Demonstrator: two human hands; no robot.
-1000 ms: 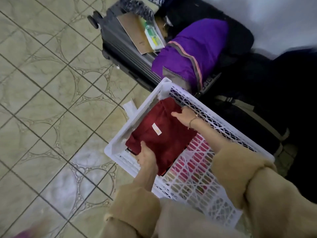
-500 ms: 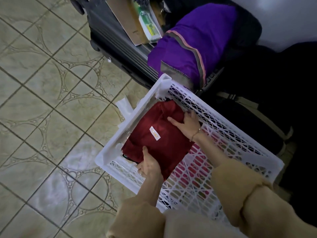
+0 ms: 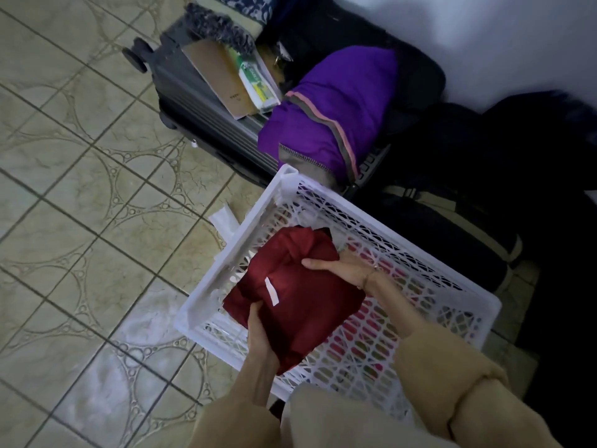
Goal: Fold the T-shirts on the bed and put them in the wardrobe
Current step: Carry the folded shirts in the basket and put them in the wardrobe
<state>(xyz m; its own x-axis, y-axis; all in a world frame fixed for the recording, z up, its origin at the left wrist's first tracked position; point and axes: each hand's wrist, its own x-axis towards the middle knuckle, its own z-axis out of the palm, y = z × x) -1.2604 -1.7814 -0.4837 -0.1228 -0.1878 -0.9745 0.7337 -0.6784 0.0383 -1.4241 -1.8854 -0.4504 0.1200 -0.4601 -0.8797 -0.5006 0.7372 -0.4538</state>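
A folded dark red T-shirt with a small white label lies tilted inside a white lattice plastic basket on the tiled floor. My left hand grips the shirt's near edge from below. My right hand holds its far right side, thumb laid across the top, with a thin bracelet at the wrist. Both arms wear tan sleeves. Pink and other coloured fabric shows through the basket's lattice bottom.
Behind the basket lies a dark grey suitcase carrying a brown envelope, a green-white box and a purple jacket. Dark bags fill the right side against a white wall. A white scrap lies on the beige patterned tiles at left.
Both hands have closed on the red shirt and shifted it toward the basket's near side; its far end now bunches up. The view has moved back and shows more of the suitcase.
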